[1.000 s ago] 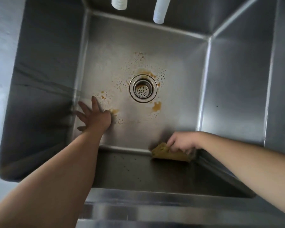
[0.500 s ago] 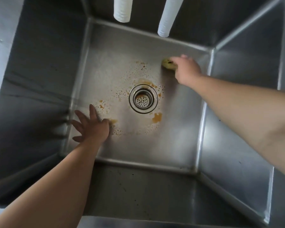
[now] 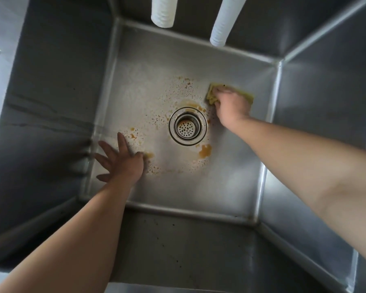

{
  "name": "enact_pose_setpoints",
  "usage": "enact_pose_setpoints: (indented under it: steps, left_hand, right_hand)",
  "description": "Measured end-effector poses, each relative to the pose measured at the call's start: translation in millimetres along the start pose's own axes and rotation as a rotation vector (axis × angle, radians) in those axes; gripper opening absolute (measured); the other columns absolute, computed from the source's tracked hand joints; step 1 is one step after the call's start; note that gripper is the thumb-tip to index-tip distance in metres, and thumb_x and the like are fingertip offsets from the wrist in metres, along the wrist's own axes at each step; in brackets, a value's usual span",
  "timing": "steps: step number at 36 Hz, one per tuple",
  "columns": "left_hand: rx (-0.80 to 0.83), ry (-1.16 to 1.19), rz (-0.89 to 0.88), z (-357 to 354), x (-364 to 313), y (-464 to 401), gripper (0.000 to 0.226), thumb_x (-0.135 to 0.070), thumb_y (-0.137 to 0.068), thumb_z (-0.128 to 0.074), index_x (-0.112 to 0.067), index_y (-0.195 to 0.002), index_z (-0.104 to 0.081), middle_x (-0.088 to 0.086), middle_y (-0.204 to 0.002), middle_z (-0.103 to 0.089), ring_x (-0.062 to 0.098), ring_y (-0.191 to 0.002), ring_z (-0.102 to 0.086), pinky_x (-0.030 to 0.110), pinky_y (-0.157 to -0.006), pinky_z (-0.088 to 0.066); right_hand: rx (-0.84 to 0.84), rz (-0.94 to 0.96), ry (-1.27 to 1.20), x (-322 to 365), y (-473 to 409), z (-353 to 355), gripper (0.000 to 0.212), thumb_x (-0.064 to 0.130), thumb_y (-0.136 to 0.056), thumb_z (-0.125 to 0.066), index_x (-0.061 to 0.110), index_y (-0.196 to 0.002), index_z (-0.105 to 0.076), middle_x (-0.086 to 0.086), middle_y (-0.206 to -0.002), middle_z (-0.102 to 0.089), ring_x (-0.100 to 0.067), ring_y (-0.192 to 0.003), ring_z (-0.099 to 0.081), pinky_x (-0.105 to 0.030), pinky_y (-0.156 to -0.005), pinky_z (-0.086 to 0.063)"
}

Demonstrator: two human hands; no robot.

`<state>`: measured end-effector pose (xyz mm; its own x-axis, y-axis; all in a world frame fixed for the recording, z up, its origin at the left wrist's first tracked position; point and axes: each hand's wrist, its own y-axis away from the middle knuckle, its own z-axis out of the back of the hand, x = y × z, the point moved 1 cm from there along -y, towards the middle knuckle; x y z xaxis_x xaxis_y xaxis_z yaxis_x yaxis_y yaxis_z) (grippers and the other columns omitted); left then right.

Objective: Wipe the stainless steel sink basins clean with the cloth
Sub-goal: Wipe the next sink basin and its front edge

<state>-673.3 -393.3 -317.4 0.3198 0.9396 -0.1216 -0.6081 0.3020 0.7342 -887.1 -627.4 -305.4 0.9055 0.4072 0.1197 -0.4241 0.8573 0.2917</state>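
Observation:
I look down into a deep stainless steel sink basin [image 3: 230, 187]. Orange-brown stains and specks [image 3: 205, 151] lie around the round drain strainer [image 3: 187, 126]. My right hand [image 3: 230, 104] presses a yellow cloth [image 3: 211, 93] flat on the basin floor, up and to the right of the drain; the cloth's edges stick out on both sides of the hand. My left hand [image 3: 120, 161] rests on the floor at the lower left with its fingers spread, holding nothing, its thumb touching a stain.
Two white ribbed hoses [image 3: 162, 11] [image 3: 224, 22] hang down over the back wall. Steep steel walls [image 3: 51, 102] close in on all four sides. A steel counter surface [image 3: 0, 49] runs along the left edge.
My right hand carried the cloth from the near right corner to the back of the basin, then toward the drain. The left hand stayed planted. The view moved closer.

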Motion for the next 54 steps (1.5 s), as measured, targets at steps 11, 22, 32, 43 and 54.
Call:
enact_pose_setpoints:
  steps: [11,22,32,43,54]
  left_hand:
    - [0.033,0.015,0.003,4.2,-1.6,5.7,0.080,-0.046,-0.099,-0.048,-0.053,-0.152,0.012,-0.005,-0.160,0.035,0.031,-0.149,0.029,0.072,-0.113,0.000]
    - [0.046,0.007,0.006,4.5,-3.1,5.1,0.084,-0.044,-0.097,-0.049,-0.052,-0.151,0.014,-0.003,-0.160,0.035,0.033,-0.148,0.030,0.074,-0.112,0.000]
    - [0.044,-0.009,0.015,2.3,-5.3,6.1,0.082,-0.044,-0.098,-0.045,-0.052,-0.150,0.018,-0.002,-0.159,0.038,0.034,-0.148,0.031,0.075,-0.111,0.001]
    - [0.036,-0.002,0.007,2.3,-4.7,6.0,0.082,-0.045,-0.098,-0.044,-0.053,-0.149,0.020,-0.002,-0.159,0.038,0.032,-0.148,0.031,0.074,-0.111,0.001]
    - [-0.021,-0.018,-0.027,-5.9,0.6,0.4,0.078,-0.049,-0.100,-0.039,-0.052,-0.147,0.022,0.001,-0.161,0.034,0.036,-0.149,0.025,0.075,-0.110,-0.006]
  right_hand:
    - [0.320,0.199,0.117,28.7,136.9,-27.0,0.053,0.014,-0.101,-0.039,0.021,-0.153,-0.036,0.001,-0.161,-0.032,-0.025,-0.148,-0.029,-0.045,-0.104,-0.047]
    - [0.675,0.345,0.037,69.7,225.6,-35.7,0.042,0.022,-0.097,-0.046,0.033,-0.137,-0.052,-0.005,-0.134,-0.062,-0.032,-0.117,-0.061,-0.043,-0.096,-0.051]
    - [0.947,0.116,-0.395,76.4,213.5,-35.0,0.030,0.030,-0.095,-0.058,0.037,-0.122,-0.068,0.012,-0.110,-0.070,-0.011,-0.098,-0.063,-0.021,-0.079,-0.042]
    - [1.203,-0.214,-1.022,38.7,108.4,35.6,0.026,0.006,-0.098,-0.054,0.014,-0.119,-0.067,-0.007,-0.104,-0.074,-0.021,-0.092,-0.069,-0.044,-0.083,-0.057]
    - [0.005,-0.282,-0.332,30.6,-97.6,68.2,0.035,0.023,-0.097,-0.047,0.017,-0.129,-0.063,-0.010,-0.129,-0.064,-0.033,-0.120,-0.058,-0.040,-0.103,-0.047]
